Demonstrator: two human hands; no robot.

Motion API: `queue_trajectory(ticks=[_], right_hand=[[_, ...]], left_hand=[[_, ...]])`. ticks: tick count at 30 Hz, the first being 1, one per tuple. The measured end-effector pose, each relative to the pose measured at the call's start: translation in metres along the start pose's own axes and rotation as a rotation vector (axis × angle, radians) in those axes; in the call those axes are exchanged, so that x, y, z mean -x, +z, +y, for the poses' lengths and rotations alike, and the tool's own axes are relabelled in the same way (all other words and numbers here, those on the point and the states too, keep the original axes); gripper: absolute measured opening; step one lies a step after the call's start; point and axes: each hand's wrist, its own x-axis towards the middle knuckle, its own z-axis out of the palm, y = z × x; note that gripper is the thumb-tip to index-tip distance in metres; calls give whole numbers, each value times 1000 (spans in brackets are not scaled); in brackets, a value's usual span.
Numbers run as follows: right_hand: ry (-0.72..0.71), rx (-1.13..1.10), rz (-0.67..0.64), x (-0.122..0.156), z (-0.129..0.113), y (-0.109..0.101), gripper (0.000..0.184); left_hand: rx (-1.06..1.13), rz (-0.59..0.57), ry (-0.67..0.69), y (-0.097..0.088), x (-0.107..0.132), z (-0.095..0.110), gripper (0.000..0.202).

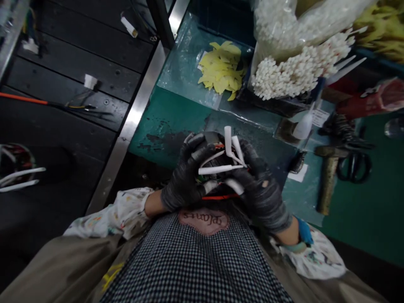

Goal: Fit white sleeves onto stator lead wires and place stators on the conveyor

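Both my hands, in dark grey gloves with pale fingertips, are around a round wire-wound part that looks like a motor stator (pixel 217 161), held close to my apron. My left hand (pixel 187 176) grips its left side, thumb near me and fingers over the far rim. On the other side my right hand (pixel 261 189) has its thumb and fingers closed around the edge. Several white sleeves (pixel 217 169) on the leads stick up and leftward, converging by my right fingers. Much of the stator is hidden by the gloves.
On the green bench lie yellow strips (pixel 221 69), a bag of white sleeves (pixel 284 75), a hammer (pixel 328 181), black scissors (pixel 354 167) and a small clear bottle (pixel 304 125). A metal rail (pixel 135 109) borders a dark slatted surface at left, bearing another stator (pixel 15 162) and connectors (pixel 90 81).
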Motion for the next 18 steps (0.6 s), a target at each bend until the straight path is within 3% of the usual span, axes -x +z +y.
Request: queue_trajectory(ticks=[5,9,12,16,18], right_hand=[[-141,111,-57,-5,34,-23,44],[-211,57,-43,-4,51,-19,30],[-180,20,-22,4,53,-8,27],[-74,96,91,17,46,3,38],[-40,119,63,13,42,1,41]], left_hand=[[-37,-35,116,6,-21,10,72],[-84,-127,157,6,-31,18,71],[-95,-198,143,4,-35,23,76],[-82,-231,112,1,-39,25,76],[-33,-232,105,-4,-44,18,74]])
